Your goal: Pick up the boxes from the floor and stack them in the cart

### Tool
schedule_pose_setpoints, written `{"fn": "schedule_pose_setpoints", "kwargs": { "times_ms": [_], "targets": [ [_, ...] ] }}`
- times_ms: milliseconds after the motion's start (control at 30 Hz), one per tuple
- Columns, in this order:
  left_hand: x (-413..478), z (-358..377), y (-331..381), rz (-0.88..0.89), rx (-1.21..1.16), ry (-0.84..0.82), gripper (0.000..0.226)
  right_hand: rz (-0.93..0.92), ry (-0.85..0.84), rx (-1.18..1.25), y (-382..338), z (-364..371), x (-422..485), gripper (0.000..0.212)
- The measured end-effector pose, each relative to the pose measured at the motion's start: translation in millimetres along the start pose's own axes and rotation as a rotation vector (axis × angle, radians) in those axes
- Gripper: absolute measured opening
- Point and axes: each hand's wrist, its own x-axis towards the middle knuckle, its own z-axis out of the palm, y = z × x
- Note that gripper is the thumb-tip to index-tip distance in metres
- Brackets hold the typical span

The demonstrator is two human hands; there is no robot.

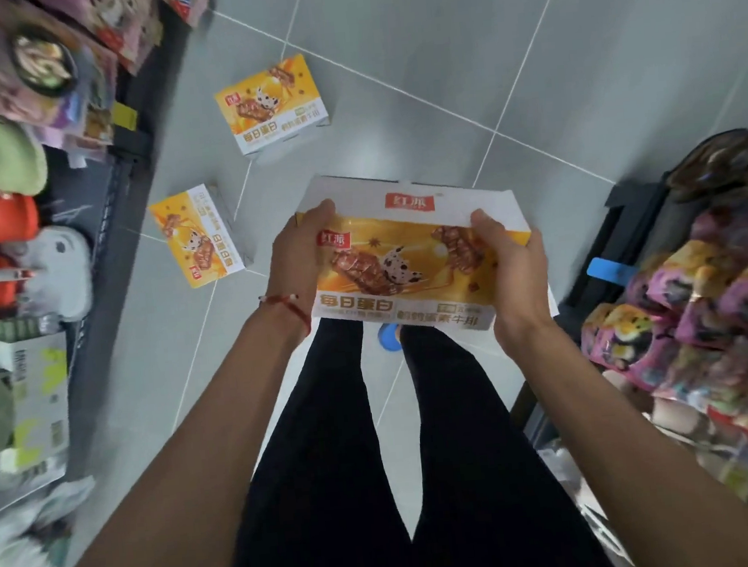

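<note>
While the yellow-and-white printed cardboard box (410,257) is held clear of the grey tiled floor (433,52), above the person's legs, it is supported at its two short ends only. The left hand (296,263) is curled over the left end and the right hand (516,280) is clamped round the right end, thumb laid on the printed face. Nothing is placed under the middle, so a slackened squeeze on either side would probably let that end drop and the box be tipped out of the grip. A swing to the right could knock the pink packets (703,299) stacked close by. A forward step could catch the nearer floor box (198,237), which lies just ahead to the left, with the farther floor box (273,104) beyond it. No cart can be made out with certainty, so the direction of carry is left open.

The held box's long axis is laid across the body, left to right, sloping slightly down to the right. Its yellow face is turned up, and a white panel is on the far side.
</note>
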Motion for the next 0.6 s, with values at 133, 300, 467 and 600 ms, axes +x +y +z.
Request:
{"fn": "schedule_pose_setpoints", "kwargs": {
  "times_ms": [133, 300, 467, 600],
  "targets": [
    [-57, -22, 22, 0.056, -0.092, 0.037, 0.021, -0.079, -0.087, -0.033, -21, 5, -51, 0.037],
    [-123, -42, 25, 0.120, -0.202, 0.127, 0.018, -0.141, -0.198, -0.074, -35, 5, -102, 0.051],
    [-173, -49, 11, 0.160, -0.335, 0.235, 0.044, -0.190, -0.332, -0.088, -39, 0, -134, 0.040],
    [-212, -51, -7, 0.219, -0.445, 0.317, 0.046, -0.212, -0.406, -0.144, -42, 0, -153, 0.045]
  ]
}}
